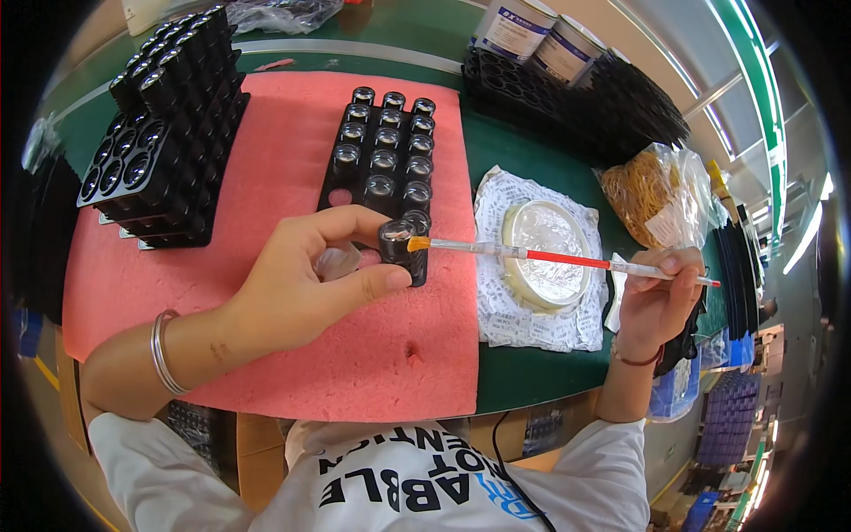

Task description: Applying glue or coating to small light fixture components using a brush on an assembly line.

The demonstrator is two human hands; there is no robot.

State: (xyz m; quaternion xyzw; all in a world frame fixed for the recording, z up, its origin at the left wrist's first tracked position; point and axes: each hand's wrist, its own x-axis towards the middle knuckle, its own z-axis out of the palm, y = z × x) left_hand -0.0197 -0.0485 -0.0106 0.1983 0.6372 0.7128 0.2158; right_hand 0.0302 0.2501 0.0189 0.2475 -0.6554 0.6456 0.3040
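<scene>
Between thumb and fingers, my left hand [306, 275] pinches a small black cylinder with a shiny, glass-like top [394, 236]. It is held over the near end of a black tray [357, 188] filled with rows of similar cylinders; one socket at its left side shows pink through it. My right hand [660, 297] grips a thin paintbrush [567, 259] near the handle's end. The brush lies almost level, pointing left, and its tan bristles meet the cylinder's right edge. Below the brush's middle sits a round pale dish [542, 203] with a glossy surface inside.
The black tray rests on a pink foam sheet [292, 372]. Stacked black trays with cylinders [168, 168] stand at the left. Printed paper [496, 328] lies under the dish. Farther back are two cans [567, 49], dark trays [567, 102] and a bag of rubber bands [651, 191].
</scene>
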